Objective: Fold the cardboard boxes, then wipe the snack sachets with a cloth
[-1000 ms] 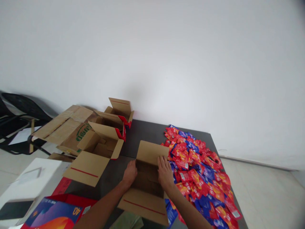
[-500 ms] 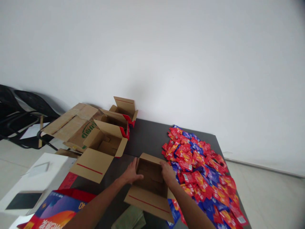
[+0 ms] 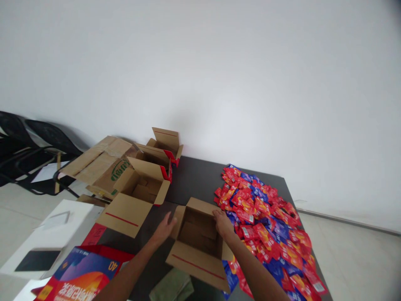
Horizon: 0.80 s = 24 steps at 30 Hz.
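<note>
Cardboard box (image 3: 200, 234), small, open-topped, sits on the dark worktop (image 3: 194, 179) directly in front of the person, its near flap with a red stripe folded out toward them. Left hand (image 3: 164, 229) lies against the box's left side flap, fingers loosely spread, nothing gripped. Right hand (image 3: 223, 223) rests on the right rim, fingers curled over the edge, touching the wall rather than clamping it. Inside looks empty, so judged light; corrugated walls stiff along the folds but flaps floppy and likely to bend if used as handles. Best hold judged to be both side walls just below the rim, or under the base. Pile of red and blue sachets (image 3: 266, 225) lies just beside the box on its right, touching its corner; these look slippery. Two more open boxes (image 3: 140, 188) stand further left
</note>
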Available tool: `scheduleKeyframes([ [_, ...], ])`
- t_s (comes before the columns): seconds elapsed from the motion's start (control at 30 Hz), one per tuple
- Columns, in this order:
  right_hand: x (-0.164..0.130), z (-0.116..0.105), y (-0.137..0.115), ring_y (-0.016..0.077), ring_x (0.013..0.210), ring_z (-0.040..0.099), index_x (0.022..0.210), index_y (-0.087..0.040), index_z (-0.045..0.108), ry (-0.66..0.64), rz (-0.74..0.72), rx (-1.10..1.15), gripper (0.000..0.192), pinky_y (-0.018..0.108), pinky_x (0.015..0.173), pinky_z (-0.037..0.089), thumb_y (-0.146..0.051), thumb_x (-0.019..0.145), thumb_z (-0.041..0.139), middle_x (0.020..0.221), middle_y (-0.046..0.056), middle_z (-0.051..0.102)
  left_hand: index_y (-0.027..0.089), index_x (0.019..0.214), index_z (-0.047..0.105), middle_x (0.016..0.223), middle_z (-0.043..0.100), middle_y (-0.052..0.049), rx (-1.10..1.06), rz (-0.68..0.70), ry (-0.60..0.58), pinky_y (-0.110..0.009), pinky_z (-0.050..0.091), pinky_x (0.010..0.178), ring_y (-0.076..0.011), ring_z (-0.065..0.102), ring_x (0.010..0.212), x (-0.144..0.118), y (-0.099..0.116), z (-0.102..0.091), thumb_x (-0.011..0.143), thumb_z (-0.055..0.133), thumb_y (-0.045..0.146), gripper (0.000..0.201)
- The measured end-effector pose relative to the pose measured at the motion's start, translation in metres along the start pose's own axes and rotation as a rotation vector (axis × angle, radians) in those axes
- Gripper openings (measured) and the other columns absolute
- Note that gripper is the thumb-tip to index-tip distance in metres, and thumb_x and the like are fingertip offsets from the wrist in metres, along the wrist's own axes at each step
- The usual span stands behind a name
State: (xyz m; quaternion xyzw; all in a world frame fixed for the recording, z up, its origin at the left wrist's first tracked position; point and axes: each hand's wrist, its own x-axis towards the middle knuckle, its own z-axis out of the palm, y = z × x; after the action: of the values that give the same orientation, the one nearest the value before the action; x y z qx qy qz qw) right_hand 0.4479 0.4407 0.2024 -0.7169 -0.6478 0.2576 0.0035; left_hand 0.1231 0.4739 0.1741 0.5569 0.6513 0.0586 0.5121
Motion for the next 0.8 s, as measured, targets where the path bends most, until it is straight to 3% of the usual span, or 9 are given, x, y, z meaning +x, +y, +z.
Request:
scheduleKeyframes([
  [0.07,-0.001,0.003,0.002,0.0189,0.119,0.053,0.118,-0.019,0.063,0.0,0.006,0.02,0.039,0.024,0.097,0.037,-0.006,0.088,0.04,0.125,0.009,0.063,0.016,0.139,0.041,0.139,0.054,-0.016,-0.168,-0.142,-0.008,-0.037,0.053,0.088,-0.0248,0.058,0.121,-0.007,-0.013,0.0,0.094,0.025,0.042,0.055],
  [0.13,-0.003,0.006,0.003,0.0189,0.116,0.056,0.118,-0.019,0.062,0.001,0.021,0.046,0.038,0.024,0.094,0.038,-0.008,0.09,0.039,0.122,0.01,0.065,0.014,0.115,0.06,0.11,0.07,-0.016,-0.228,-0.195,-0.049,-0.037,0.057,0.075,-0.0254,0.07,0.095,-0.017,-0.024,0.003,0.091,0.028,0.038,0.046],
  [0.2,-0.004,0.01,0.004,0.0185,0.112,0.06,0.119,-0.019,0.062,0.005,0.041,0.076,0.038,0.023,0.089,0.04,-0.009,0.092,0.038,0.117,0.009,0.068,0.015,0.09,0.066,0.088,0.072,-0.013,-0.29,-0.199,-0.075,-0.039,0.056,0.072,-0.0272,0.071,0.083,-0.028,-0.031,0.01,0.087,0.036,0.041,0.039],
  [0.27,-0.005,0.014,0.004,0.018,0.106,0.064,0.12,-0.019,0.061,0.013,0.069,0.103,0.037,0.022,0.085,0.04,-0.01,0.093,0.037,0.112,0.008,0.07,0.016,0.081,0.066,0.083,0.072,-0.012,-0.365,-0.166,-0.082,-0.042,0.056,0.075,-0.0297,0.07,0.085,-0.036,-0.035,0.019,0.084,0.044,0.046,0.037],
  [0.43,-0.011,0.021,-0.004,0.0195,0.093,0.068,0.116,-0.016,0.059,0.063,0.188,0.147,0.031,0.024,0.073,0.041,-0.018,0.096,0.035,0.097,0.011,0.072,0.017,0.101,0.067,0.107,0.072,-0.013,-0.671,0.003,-0.118,-0.044,0.052,0.089,-0.0321,0.066,0.104,-0.035,-0.022,0.037,0.071,0.063,0.057,0.049],
  [0.6,-0.029,0.028,-0.022,0.0232,0.088,0.069,0.11,-0.01,0.06,0.136,0.305,0.184,0.033,0.028,0.071,0.043,-0.018,0.096,0.031,0.094,0.017,0.071,0.019,0.12,0.063,0.128,0.064,-0.011,-0.909,0.257,-0.235,-0.044,0.048,0.098,-0.031,0.058,0.118,-0.029,0.017,0.046,0.062,0.071,0.029,0.06],
  [0.7,-0.04,0.034,-0.036,0.0237,0.084,0.07,0.13,-0.005,0.047,0.163,0.336,0.211,0.042,0.029,0.071,0.044,-0.012,0.09,0.035,0.092,0.018,0.071,0.018,0.125,0.059,0.132,0.061,-0.011,-0.855,0.289,-0.265,-0.044,0.046,0.1,-0.0308,0.056,0.121,-0.03,0.035,0.049,0.064,0.07,0.029,0.063],
  [0.8,-0.05,0.043,-0.051,0.0261,0.084,0.071,0.138,-0.002,0.039,0.158,0.313,0.219,0.053,0.03,0.07,0.047,-0.012,0.086,0.043,0.092,0.019,0.071,0.014,0.123,0.057,0.126,0.063,-0.014,-0.49,0.178,-0.067,-0.039,0.045,0.099,-0.0292,0.055,0.123,-0.025,0.043,0.051,0.076,0.064,0.041,0.055],
])
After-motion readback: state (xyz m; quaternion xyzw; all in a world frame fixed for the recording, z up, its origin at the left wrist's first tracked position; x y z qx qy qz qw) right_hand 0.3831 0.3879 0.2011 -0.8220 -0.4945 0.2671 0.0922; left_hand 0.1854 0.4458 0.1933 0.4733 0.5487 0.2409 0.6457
